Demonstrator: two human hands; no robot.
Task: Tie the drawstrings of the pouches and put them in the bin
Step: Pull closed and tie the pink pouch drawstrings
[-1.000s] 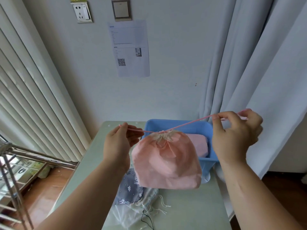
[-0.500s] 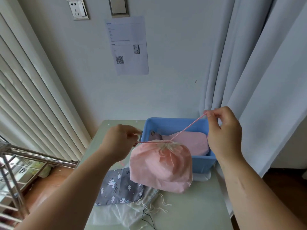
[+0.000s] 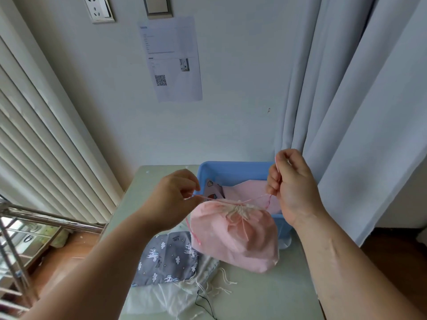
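Note:
A puffed pink pouch (image 3: 235, 239) with its mouth cinched sits on the pale table (image 3: 254, 294), against the front of the blue bin (image 3: 231, 172). My left hand (image 3: 171, 202) pinches the pink drawstring (image 3: 208, 198) just left of the pouch's mouth. My right hand (image 3: 291, 185) pinches the other end of the string, which loops slack down to the mouth. Inside the bin lies a flat pink pouch (image 3: 245, 190) and a patterned one (image 3: 213, 189). A grey pouch with white horses (image 3: 168, 257) lies on a white pouch (image 3: 182, 294) in front.
The table stands against a white wall. Pale curtains (image 3: 351, 116) hang close to the bin on the right, vertical blinds (image 3: 46, 144) on the left. A metal rack (image 3: 27, 227) stands at lower left. A thin black cord (image 3: 203, 303) crosses the white pouch.
Both hands have come closer together and lower, and the taut string has gone slack on the right. The pouch has come down from the air onto the table.

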